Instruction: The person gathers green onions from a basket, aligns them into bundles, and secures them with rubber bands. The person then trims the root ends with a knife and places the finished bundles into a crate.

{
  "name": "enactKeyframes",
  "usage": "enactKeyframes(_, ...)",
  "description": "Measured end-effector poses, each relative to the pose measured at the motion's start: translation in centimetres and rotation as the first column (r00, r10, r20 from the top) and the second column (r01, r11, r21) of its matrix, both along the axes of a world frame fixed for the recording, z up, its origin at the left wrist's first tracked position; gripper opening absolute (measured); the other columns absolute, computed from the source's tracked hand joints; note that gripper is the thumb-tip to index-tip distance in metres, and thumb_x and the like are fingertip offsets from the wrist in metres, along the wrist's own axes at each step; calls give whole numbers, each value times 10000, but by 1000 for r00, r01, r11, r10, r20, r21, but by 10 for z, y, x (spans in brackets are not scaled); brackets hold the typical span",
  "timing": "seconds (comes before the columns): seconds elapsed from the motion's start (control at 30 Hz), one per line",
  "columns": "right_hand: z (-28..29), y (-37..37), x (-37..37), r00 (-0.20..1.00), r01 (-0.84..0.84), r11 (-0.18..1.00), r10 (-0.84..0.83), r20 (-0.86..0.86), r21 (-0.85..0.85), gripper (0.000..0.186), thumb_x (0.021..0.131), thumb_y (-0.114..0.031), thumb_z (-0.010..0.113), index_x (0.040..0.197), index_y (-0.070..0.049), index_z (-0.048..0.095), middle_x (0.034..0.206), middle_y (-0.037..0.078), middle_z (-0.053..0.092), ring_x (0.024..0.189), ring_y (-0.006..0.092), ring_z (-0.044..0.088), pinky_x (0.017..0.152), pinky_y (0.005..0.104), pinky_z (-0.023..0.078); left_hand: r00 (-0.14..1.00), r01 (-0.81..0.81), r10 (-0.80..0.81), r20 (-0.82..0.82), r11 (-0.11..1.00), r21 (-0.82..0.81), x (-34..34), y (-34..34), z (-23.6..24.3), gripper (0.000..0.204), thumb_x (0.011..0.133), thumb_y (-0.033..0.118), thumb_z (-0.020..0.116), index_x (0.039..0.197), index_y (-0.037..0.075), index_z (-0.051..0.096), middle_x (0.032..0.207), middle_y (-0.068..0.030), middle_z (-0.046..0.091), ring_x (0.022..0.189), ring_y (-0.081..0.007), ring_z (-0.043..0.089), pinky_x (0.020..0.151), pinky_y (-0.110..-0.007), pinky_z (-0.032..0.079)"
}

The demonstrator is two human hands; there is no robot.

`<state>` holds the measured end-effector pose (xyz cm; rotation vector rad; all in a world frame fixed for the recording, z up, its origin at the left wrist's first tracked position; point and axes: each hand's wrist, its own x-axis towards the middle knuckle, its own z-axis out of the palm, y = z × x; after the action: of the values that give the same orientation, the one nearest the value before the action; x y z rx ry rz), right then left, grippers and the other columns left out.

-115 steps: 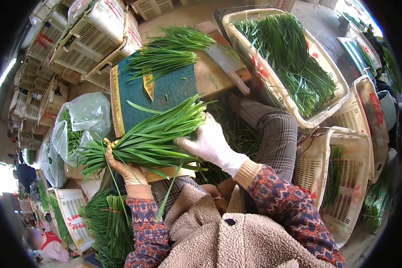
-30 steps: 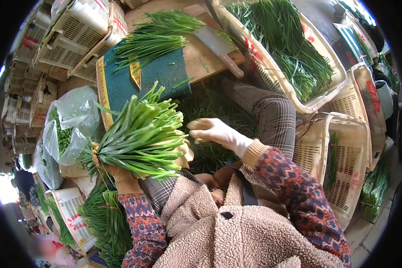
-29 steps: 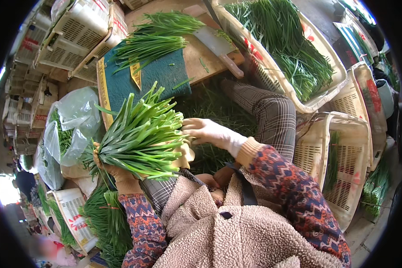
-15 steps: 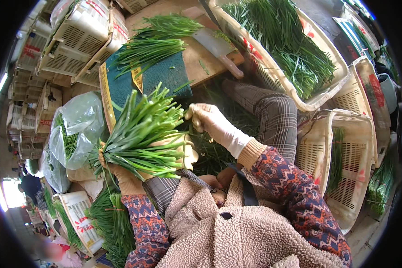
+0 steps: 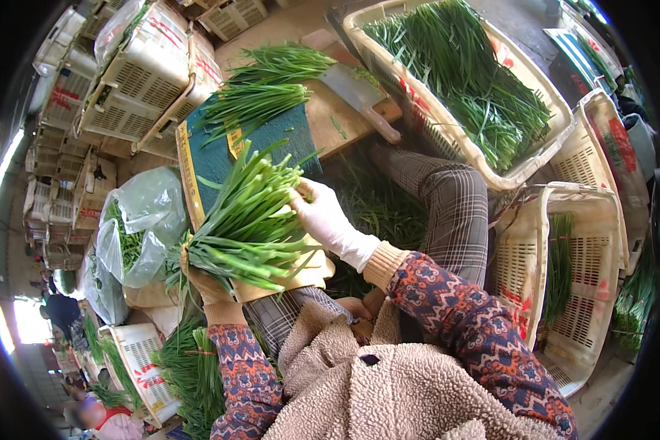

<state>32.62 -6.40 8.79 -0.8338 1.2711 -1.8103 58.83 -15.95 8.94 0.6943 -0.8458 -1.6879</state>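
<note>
My left hand [image 5: 207, 284] is wrapped round a thick bunch of green garlic chives [image 5: 253, 220], mostly hidden beneath it. The pale stalk ends fan out toward the right. My right hand [image 5: 330, 224], in a white glove, has its bent fingers pinched on the stalk ends at the bunch's right side. Under the bunch, a tan cloth or board [image 5: 308, 271] lies over my lap. More cut chives [image 5: 257, 103] rest beyond on a teal mat [image 5: 286, 143], beside a cleaver [image 5: 359, 95] on a wooden board [image 5: 326, 117].
A cream crate [image 5: 517, 176] full of chives stands at far right, with another crate [image 5: 579, 293] nearer. Clear plastic bags [image 5: 150, 198] sit at left, near stacked crates [image 5: 143, 81]. Tied chive bundles [image 5: 198, 374] lie at lower left. Loose leaves [image 5: 381, 205] cover the floor between my legs.
My right hand has moved left from beside the bunch onto its stalk ends. The view has shifted slightly; my left hand keeps its hold on the bunch.
</note>
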Motion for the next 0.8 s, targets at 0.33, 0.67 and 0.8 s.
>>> enactKeyframes(0.33,-52,-9,-25,880,264,934,-335,336,239,205,899,-194,500,810,-23,570,646,27,525,582,132,478,542,292,411,988,-143,146,-49,988,62,5,-14,-17,295,917,311,521,1067,79,624,1048,-48,658,936,-172,620,849,-342,513)
enactKeyframes(0.67,26,43,-57,924,-199,960,250,-288,196,310,836,-261,642,955,25,663,792,108,673,699,147,619,679,274,496,983,-177,178,45,984,-14,17,-2,-16,393,926,396,462,1100,68,590,1086,-72,625,961,-215,599,876,-371,493)
enactKeyframes(0.8,44,44,-51,965,-261,964,258,50,58,261,824,-248,663,909,-2,662,748,42,643,638,121,566,623,261,471,965,-256,257,47,966,-34,18,-10,-18,369,906,359,520,1143,87,598,1095,-46,634,984,-186,594,885,-345,490)
